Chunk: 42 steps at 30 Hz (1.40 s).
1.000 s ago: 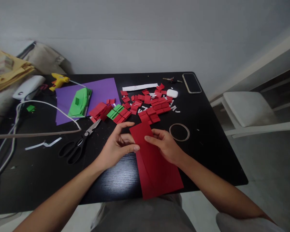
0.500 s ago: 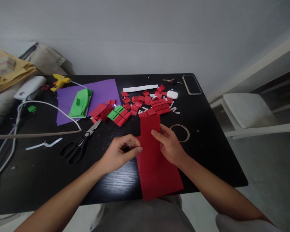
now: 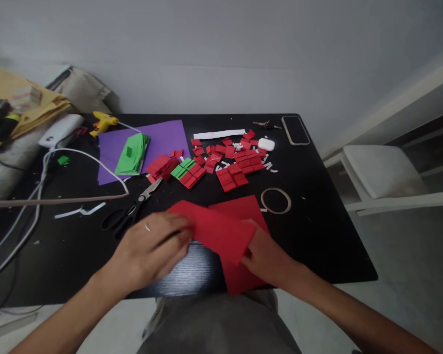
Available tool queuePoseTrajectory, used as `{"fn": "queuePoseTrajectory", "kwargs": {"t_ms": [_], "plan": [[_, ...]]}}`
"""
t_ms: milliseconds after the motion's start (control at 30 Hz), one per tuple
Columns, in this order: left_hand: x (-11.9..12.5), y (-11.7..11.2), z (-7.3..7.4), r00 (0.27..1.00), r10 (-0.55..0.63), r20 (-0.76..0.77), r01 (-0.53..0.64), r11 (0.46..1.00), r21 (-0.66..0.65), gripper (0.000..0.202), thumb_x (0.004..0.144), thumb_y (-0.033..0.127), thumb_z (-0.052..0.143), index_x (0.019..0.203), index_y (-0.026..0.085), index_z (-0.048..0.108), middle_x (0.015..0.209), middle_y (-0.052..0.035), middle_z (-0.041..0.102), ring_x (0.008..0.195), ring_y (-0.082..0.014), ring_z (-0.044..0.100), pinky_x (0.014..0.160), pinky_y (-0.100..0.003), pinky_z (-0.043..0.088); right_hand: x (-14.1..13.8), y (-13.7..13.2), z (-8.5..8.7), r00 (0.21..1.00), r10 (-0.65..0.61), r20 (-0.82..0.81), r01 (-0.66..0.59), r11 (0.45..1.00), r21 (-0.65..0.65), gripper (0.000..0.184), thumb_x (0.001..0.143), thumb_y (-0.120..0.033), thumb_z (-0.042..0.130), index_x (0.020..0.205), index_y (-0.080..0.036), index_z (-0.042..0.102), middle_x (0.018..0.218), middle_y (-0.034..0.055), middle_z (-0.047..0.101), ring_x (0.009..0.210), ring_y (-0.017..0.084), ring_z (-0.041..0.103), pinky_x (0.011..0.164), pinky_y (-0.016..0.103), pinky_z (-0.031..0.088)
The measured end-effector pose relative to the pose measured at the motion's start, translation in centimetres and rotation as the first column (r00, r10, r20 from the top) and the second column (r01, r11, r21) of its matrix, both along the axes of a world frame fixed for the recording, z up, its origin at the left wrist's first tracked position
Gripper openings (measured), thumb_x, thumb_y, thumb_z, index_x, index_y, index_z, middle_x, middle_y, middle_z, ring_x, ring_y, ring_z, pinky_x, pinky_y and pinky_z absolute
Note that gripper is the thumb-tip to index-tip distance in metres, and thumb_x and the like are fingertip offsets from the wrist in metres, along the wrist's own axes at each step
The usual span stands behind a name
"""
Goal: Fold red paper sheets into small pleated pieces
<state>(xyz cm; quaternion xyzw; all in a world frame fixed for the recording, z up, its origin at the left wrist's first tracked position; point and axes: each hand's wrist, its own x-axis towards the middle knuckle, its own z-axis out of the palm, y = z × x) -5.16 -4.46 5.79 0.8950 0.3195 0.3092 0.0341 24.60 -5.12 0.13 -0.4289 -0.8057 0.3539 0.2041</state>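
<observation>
A strip of red paper [image 3: 217,227] is held tilted above the black table, slightly blurred by motion. My left hand [image 3: 153,248] closes on its left end, with the fingertips partly hidden behind the paper. At the other end my right hand [image 3: 264,253] grips the strip near its lower right corner. Beneath it lies a larger red sheet [image 3: 239,278] on the table. Just beyond my left hand rest black-handled scissors [image 3: 142,199]. Folded red paper pieces [image 3: 232,178] and a red-and-green folded piece [image 3: 188,173] lie past the strip.
Purple paper [image 3: 166,135] bears a green paper stack [image 3: 133,155]. Behind it is a yellow glue gun [image 3: 104,122]. White cables [image 3: 40,184] cross the left side. A wire coil [image 3: 276,200], white case [image 3: 266,144], keys [image 3: 266,125] and phone [image 3: 295,130] lie right.
The red strip has turned from upright to slanting sideways. My left hand has moved left and now holds its left end; my right hand has moved down. More of the larger red sheet shows.
</observation>
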Motion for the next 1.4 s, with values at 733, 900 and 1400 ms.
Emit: {"fn": "queuePoseTrajectory", "kwargs": {"t_ms": [733, 900, 1400], "plan": [[2.4, -11.3, -8.2, 1.0, -0.014, -0.025, 0.009, 0.984, -0.176, 0.021, 0.104, 0.014, 0.059, 0.12, 0.013, 0.072, 0.125, -0.0103, 0.079, 0.122, -0.0251, 0.073, 0.105, -0.042, 0.062, -1.5, -8.9, -2.5, 0.991, 0.111, -0.07, -0.065, 0.878, 0.474, 0.023, 0.101, -0.011, 0.062, 0.12, -0.017, 0.074, 0.105, 0.0084, 0.081, 0.103, 0.024, 0.076, 0.093, 0.039, 0.066], [1.9, -11.3, -8.5, 1.0, -0.006, -0.012, 0.004, 0.992, -0.129, 0.021, 0.101, 0.011, 0.063, 0.119, 0.013, 0.074, 0.121, -0.0096, 0.081, 0.117, -0.0258, 0.075, 0.1, -0.044, 0.064, -1.6, -9.3, -2.8, 0.993, 0.07, -0.09, -0.016, 0.867, 0.498, 0.023, 0.101, -0.01, 0.063, 0.119, -0.018, 0.075, 0.105, 0.0083, 0.082, 0.104, 0.024, 0.076, 0.093, 0.04, 0.066], [2.2, -11.0, -8.4, 1.0, 0.021, 0.012, -0.019, 0.987, -0.158, 0.02, 0.101, 0.012, 0.062, 0.116, 0.016, 0.075, 0.118, -0.0085, 0.081, 0.112, -0.0244, 0.076, 0.1, -0.042, 0.062, -1.4, -8.6, -3.2, 0.993, 0.088, -0.08, -0.038, 0.87, 0.491, 0.023, 0.1, -0.01, 0.062, 0.117, -0.02, 0.075, 0.108, 0.0077, 0.082, 0.105, 0.024, 0.076, 0.094, 0.041, 0.065]]}}
